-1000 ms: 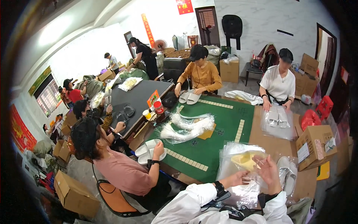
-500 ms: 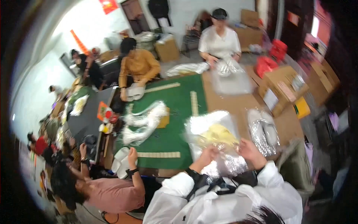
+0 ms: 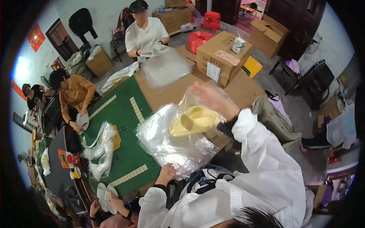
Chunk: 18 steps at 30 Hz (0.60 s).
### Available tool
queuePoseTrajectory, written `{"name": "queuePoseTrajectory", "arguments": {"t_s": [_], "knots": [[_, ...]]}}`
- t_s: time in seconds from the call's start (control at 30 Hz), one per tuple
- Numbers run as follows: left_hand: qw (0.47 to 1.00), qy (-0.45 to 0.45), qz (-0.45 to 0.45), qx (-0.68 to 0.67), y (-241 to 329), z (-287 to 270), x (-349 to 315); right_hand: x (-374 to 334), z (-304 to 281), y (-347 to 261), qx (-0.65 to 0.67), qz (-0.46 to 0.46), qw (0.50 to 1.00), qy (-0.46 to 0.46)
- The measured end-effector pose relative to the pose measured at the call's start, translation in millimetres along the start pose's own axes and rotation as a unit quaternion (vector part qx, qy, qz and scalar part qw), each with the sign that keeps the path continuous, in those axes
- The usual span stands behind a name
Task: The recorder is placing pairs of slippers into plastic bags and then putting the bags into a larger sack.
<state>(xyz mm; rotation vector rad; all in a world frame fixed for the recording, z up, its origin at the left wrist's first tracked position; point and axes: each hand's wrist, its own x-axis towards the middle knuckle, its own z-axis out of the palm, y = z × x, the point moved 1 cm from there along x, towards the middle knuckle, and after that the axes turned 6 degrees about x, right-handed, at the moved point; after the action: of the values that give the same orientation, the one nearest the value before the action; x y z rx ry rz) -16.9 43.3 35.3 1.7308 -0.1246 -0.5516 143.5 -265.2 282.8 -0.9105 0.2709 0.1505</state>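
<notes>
A pair of yellow slippers (image 3: 194,121) lies in a clear plastic bag on top of several shiny clear bags (image 3: 157,133). Close to the near edge of those bags, my left hand (image 3: 166,174) has its fingers closed on a small white piece (image 3: 175,166); its kind is too small to make out. My right hand (image 3: 215,99) is past the slippers, over the bag's far right side. Motion smears its fingers, and whether they grip the plastic does not show.
A brown carton (image 3: 207,55) stands beyond my right hand, a small box on top. Green matting (image 3: 131,152) covers the table's left part, bearing a heap of clear wrapping (image 3: 100,148). Co-workers handle pale slippers (image 3: 106,193) at the left and a bag (image 3: 167,68) across the table.
My view has turned to the right. Both hands have left the near side of the yellow slippers: the right went forward past them, the left to the bags' near edge.
</notes>
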Motion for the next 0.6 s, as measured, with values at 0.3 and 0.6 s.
{"name": "queuePoseTrajectory", "arguments": {"t_s": [0.3, 0.6], "knots": [[0.835, 0.014, -0.280, -0.473, -29, 22, 38, -13, -62, -40, -0.224, -0.217, 0.950, 0.024], [0.837, 0.101, -0.242, -0.481, -26, 26, 7, -1, -183, 91, -0.368, -0.100, 0.898, 0.221]]}}
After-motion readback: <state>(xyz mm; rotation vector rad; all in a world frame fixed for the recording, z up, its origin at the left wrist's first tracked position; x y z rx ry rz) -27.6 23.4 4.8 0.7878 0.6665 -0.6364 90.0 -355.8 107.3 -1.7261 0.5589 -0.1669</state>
